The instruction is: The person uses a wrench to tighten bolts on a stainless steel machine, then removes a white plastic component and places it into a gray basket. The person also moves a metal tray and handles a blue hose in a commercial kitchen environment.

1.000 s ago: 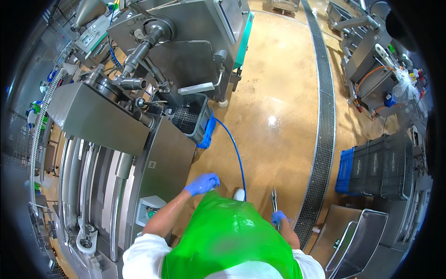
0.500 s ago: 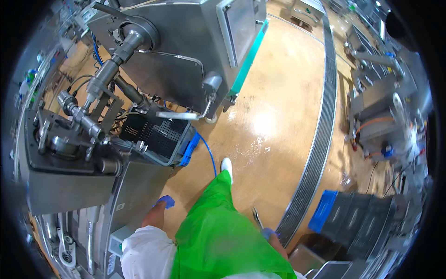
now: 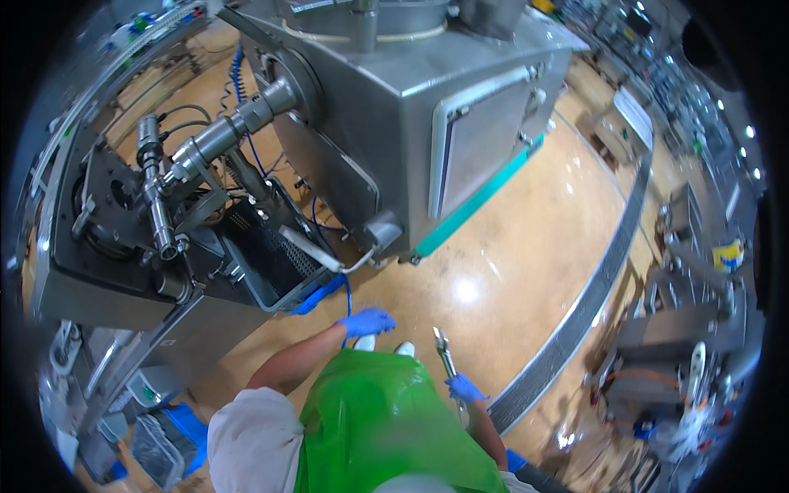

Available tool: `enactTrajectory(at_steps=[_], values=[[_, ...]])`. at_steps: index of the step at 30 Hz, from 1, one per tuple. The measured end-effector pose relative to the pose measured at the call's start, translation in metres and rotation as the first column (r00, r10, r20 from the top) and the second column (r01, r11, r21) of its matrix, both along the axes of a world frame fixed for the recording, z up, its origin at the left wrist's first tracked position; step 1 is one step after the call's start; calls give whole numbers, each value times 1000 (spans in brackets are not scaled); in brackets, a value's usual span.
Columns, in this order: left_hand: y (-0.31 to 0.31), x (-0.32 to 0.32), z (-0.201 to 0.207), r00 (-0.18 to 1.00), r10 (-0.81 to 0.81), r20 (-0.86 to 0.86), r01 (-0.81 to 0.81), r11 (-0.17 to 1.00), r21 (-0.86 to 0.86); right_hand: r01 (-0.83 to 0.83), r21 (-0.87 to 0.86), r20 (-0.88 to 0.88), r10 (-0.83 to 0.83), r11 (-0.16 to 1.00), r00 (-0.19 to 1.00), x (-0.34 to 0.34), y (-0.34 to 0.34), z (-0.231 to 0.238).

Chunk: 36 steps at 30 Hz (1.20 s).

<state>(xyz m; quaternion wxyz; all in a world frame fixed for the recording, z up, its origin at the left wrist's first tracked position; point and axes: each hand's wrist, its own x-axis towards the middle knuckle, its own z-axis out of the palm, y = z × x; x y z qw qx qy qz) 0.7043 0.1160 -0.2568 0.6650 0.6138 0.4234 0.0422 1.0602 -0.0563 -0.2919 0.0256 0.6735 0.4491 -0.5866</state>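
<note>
Person mid-floor, green apron [image 3: 366, 390], white sleeves [image 3: 255, 431], both forearms reaching out ahead. Two white shoes [image 3: 403, 349] show past the apron's far edge.

Right hand [image 3: 465, 388], blue-gloved: fingers closed around a long, narrow metal tool [image 3: 445, 353]. Tool slants away from the person, its tip on the far side of the hand, a short length showing at the near side. It is held above the tan floor [image 3: 509, 271], just left of the grated drain [image 3: 567, 335], which curves from near centre to far right.

Left hand [image 3: 367, 322], also blue-gloved: out in front of the apron, fingers drawn narrow, bent together. From here I cannot tell whether anything sits inside them. Nearest to it, a blue hose [image 3: 348, 297] running over the floor, partly behind the glove.

Far side: big steel machine [image 3: 374, 131], framed panel [image 3: 481, 140] on its right face, green strip [image 3: 477, 201] along the lower edge. Thick jointed pipe [image 3: 222, 135] comes off its left side. Dark perforated crate [image 3: 288, 253] sits below the pipework, a blue edge beneath.

Near left: a grey bin [image 3: 156, 452] beside blue plastic. Right: steel equipment [image 3: 666, 337], blurred, orange hose [image 3: 641, 375] along it, clear plastic [image 3: 686, 435] hanging nearer.
</note>
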Motion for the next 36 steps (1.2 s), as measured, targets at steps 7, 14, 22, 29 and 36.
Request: enactTrajectory(at_steps=[7,14,22,29,36], values=[[-35,55,53,566,769,296,-694,639,-332,-353,580,-266,580,734,770,-106,195,128],[-46,16,106,-28,887,461,-995,-71,75,-302,332,-764,442,894,469,-214,197,160],[-146,-102,103,-564,711,420,-815,-562,-143,-311,326,-509,443,893,738,-303,191,98],[-241,-179,83,-437,860,265,-887,-460,32,-208,633,-402,546,746,735,-447,211,54],[-281,-184,87,-415,903,111,-910,-414,-34,-16,376,-551,238,926,800,-536,198,42]])
